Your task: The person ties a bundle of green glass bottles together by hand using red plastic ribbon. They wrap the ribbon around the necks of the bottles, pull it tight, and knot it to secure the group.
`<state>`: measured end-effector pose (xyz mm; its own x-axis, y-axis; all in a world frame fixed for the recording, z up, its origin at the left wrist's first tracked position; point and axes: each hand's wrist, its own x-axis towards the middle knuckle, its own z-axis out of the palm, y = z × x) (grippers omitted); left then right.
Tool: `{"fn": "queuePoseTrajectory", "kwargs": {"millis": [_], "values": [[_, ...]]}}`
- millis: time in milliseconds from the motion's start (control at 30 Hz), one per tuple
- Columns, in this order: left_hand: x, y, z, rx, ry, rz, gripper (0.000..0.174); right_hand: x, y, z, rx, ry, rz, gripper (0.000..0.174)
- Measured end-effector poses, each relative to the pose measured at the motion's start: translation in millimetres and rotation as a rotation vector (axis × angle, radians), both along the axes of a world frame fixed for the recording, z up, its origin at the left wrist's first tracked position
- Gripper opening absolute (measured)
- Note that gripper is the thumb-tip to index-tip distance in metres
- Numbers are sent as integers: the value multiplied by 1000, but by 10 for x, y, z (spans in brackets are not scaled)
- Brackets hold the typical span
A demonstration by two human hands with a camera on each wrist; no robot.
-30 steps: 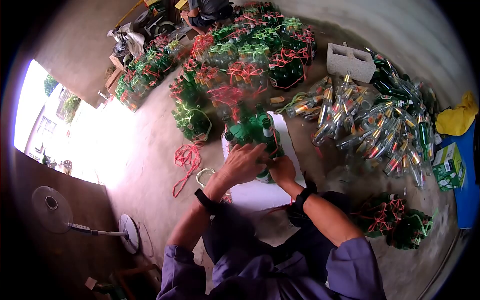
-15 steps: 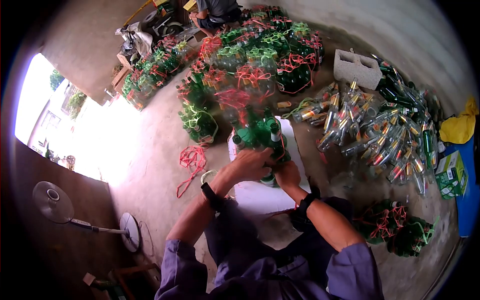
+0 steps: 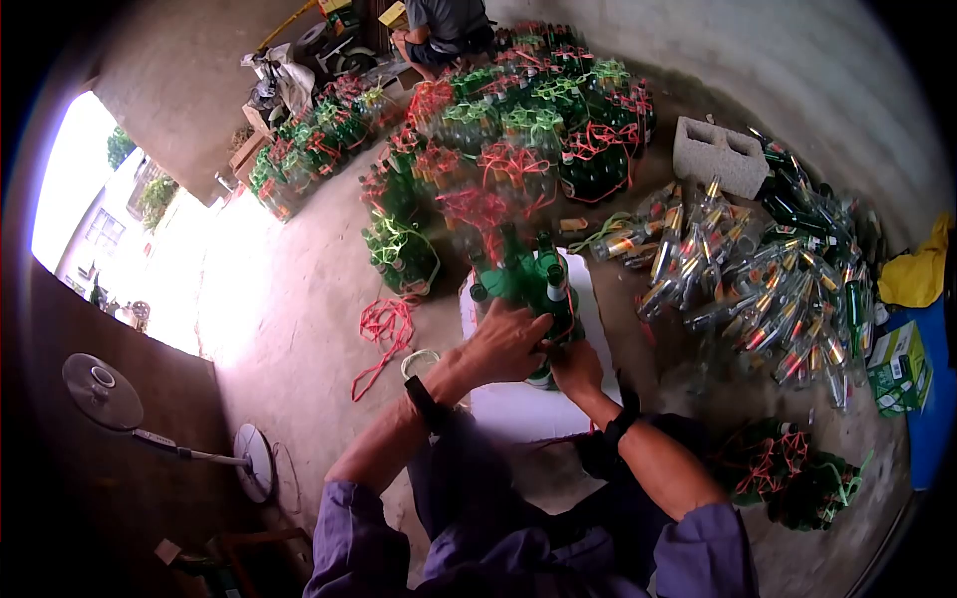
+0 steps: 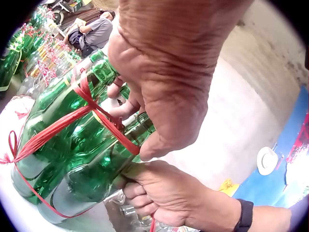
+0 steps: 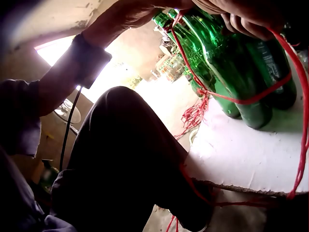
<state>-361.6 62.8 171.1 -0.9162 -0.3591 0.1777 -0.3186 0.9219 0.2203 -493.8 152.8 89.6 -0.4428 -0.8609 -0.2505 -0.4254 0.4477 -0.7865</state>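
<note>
A cluster of green bottles (image 3: 518,274) stands on a white board (image 3: 503,411), with red string (image 4: 58,129) looped around the bodies and necks. My left hand (image 3: 503,344) is over the near bottle necks; in the left wrist view its thumb and fingers (image 4: 128,107) curl at the string and necks. My right hand (image 3: 578,371) is beside it at the near right of the cluster, its fingers curled round the red string (image 5: 300,72), which hangs down past the board's edge in the right wrist view. The left fingertips are partly hidden behind the bottles.
Tied bottle bundles (image 3: 528,125) fill the floor ahead. Loose bottles (image 3: 768,284) lie in a pile at right beside a concrete block (image 3: 720,157). Red string (image 3: 384,334) lies on the floor at left, fans (image 3: 103,391) beyond it. A person (image 3: 444,35) sits at the back.
The left hand has shifted slightly over the bottle necks, and the right hand remains close beside it. The head view has moved, so the whole scene sits a little lower and further right.
</note>
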Motion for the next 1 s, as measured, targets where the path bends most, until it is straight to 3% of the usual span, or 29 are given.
{"fn": "queuePoseTrajectory", "kwargs": {"millis": [233,600,733,1000], "values": [[42,-49,-82,133,-96,40,34,12,-44,33,161,36,-57,46],[17,-4,-25,4,-61,18,26,15,-3,207,116,67,3,41],[0,-6,-4,-6,-84,17,27,34,-1,62,20,79,-22,44],[-3,10,6,-90,-128,2,32,31,2,129,58,89,-1,45]]}}
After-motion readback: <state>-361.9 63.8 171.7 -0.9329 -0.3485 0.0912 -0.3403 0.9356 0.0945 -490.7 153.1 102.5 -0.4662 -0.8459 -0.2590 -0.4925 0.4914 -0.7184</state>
